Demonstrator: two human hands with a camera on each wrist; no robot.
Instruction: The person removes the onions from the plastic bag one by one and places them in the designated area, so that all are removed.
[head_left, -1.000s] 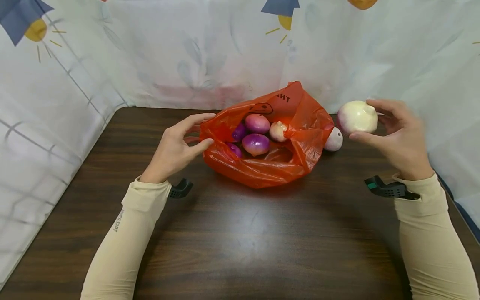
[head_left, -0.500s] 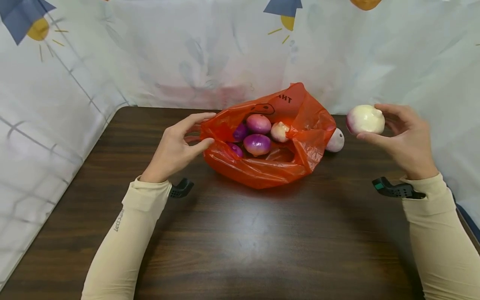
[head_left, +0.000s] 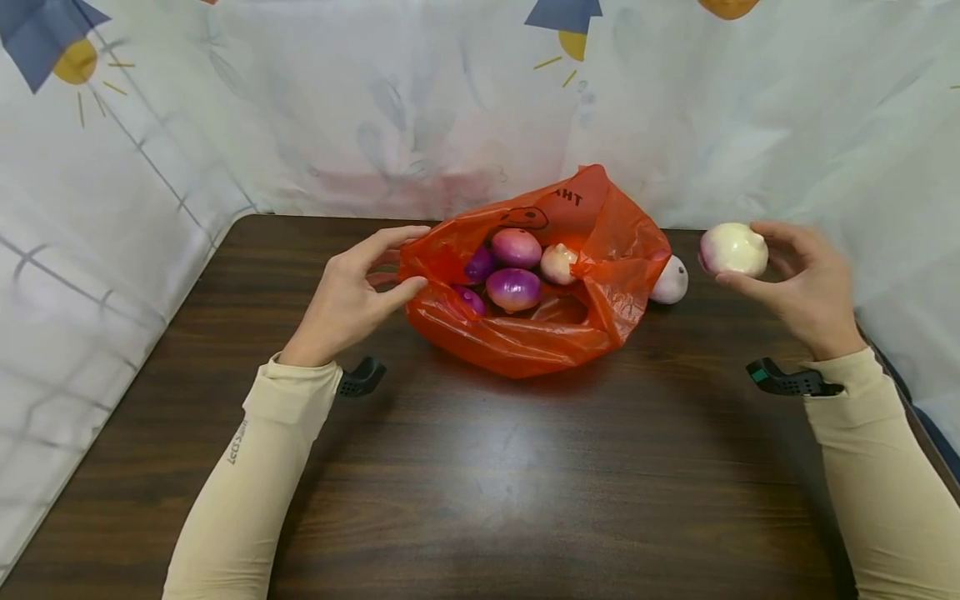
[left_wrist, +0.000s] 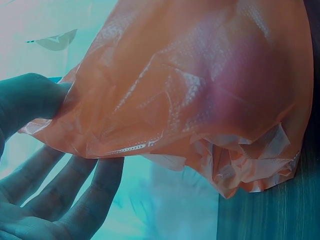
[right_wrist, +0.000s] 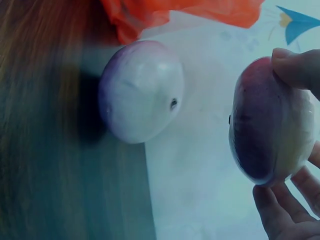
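Red plastic bag [head_left: 517, 354] of purple onions [head_left: 513, 289], left hand [head_left: 347, 292] gripping its edge, right hand [head_left: 810, 287] curled round cream-purple round onion [head_left: 733, 248], pale oval onion [head_left: 670, 281] between, dark wooden table [head_left: 487, 500], patterned white curtain [head_left: 465, 108] behind

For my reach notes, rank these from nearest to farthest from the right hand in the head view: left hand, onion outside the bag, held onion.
From the right hand:
1. Held onion, in its grip.
2. Outside onion, at the red bag's right side.
3. Left hand, at the bag's left edge.
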